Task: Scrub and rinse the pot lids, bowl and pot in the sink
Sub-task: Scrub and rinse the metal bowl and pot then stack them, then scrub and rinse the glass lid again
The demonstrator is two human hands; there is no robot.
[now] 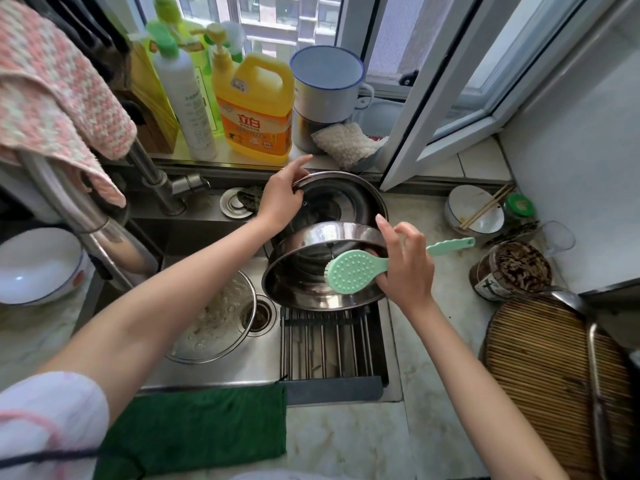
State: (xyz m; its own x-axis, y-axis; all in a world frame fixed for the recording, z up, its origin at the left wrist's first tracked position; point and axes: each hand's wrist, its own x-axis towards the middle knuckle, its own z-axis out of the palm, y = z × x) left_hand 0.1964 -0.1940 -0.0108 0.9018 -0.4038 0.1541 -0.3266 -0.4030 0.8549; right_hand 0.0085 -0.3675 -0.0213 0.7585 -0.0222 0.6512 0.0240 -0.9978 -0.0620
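Steel sink (221, 375): left grip (280, 195) pinches rim of round steel-rimmed pot lid (332, 199), likely slippery, rigid, best held there; right grip (405, 268) wraps mint-green plastic brush (349, 271).

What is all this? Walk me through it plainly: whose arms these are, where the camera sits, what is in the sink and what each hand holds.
There is no machine here. These are a person's two bare arms, filmed by one wide-angle camera worn on the head, looking down at a kitchen sink. The left hand grips the rim of what looks like a steel-rimmed pot lid, tilted at the back of the sink. The right hand holds a mint-green scrubbing brush, its head over a steel bowl that leans on a drain rack. A sudsy glass lid lies beside the drain. A yellow detergent jug stands on the sill behind.
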